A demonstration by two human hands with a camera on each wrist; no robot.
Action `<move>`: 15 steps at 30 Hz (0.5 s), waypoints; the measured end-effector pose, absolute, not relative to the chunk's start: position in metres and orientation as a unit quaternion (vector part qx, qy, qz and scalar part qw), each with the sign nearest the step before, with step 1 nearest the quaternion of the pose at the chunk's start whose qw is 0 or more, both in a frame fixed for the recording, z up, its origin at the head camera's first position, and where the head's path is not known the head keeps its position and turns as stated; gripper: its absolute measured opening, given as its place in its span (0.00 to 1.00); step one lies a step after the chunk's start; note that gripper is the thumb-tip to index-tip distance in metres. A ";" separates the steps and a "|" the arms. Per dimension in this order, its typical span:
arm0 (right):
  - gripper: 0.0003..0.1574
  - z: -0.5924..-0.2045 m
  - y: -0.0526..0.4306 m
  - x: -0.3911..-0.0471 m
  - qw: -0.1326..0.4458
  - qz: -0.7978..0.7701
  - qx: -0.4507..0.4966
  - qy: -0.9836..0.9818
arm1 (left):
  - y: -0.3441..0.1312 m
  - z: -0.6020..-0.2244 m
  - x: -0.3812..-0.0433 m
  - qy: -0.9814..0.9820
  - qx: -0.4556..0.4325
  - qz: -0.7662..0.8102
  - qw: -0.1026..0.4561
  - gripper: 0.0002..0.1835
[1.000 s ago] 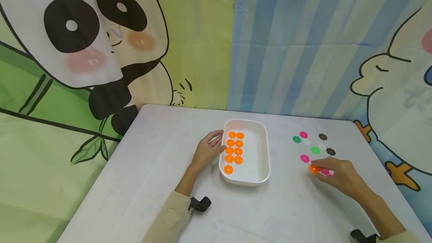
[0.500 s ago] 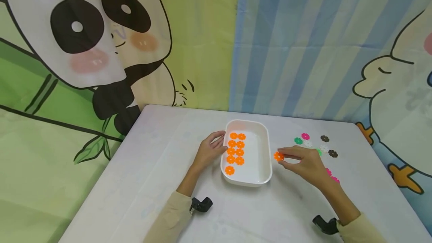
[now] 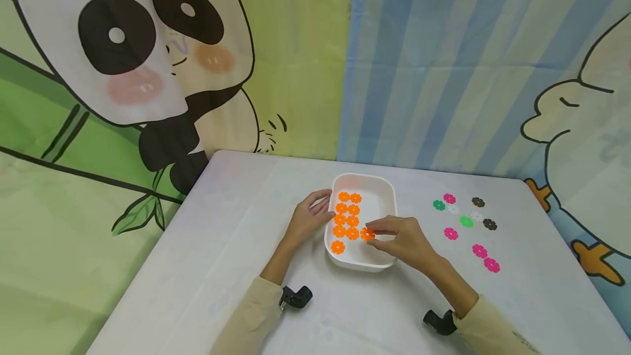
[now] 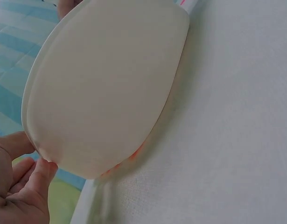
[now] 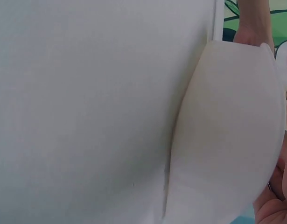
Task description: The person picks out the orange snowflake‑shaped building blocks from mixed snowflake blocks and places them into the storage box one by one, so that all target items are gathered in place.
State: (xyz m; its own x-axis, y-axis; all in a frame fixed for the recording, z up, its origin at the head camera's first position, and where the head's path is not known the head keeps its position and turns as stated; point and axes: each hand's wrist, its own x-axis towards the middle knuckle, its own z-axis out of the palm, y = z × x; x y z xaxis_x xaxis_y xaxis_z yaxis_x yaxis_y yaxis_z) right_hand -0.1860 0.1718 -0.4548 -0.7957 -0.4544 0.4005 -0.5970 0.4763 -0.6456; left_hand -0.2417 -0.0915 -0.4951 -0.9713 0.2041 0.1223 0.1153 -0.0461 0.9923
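Note:
A white plastic tray [image 3: 367,264] stands on the table, with several orange flower-shaped discs [image 3: 353,209] in two columns along its left side. At its left rim my left hand [image 3: 307,219] holds the wall between thumb and fingers; the left wrist view shows this grip at a corner of the tray [image 4: 106,88]. Over the inside of the tray, right of the columns, my right hand [image 3: 405,240] pinches another orange flower-shaped disc [image 3: 367,234] between thumb and fingertips. Whether that disc touches the tray floor I cannot tell. In the right wrist view the tray wall [image 5: 227,126] hides the fingertips.
Right of the tray, loose flower-shaped discs lie scattered on the white table [image 3: 236,234]: pink [image 3: 480,251], green [image 3: 466,222], dark brown [image 3: 490,224] and white [image 3: 452,209]. A printed curtain [image 3: 296,59] hangs behind the table's back edge.
My right hand has picked the orange disc from among the loose ones and carried it left, over the right rim into the tray. The left hand stays at the rim.

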 end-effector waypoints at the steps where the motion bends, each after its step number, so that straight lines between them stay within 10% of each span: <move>1: 0.22 -0.456 0.168 -0.187 0.086 0.407 0.314 -0.854 | -0.091 -0.495 -0.242 0.690 0.117 0.713 0.031 0.29; 15: 0.19 -0.462 0.132 -0.191 0.005 0.289 0.310 -0.906 | -0.096 -0.477 -0.236 0.670 0.147 0.725 0.063 0.31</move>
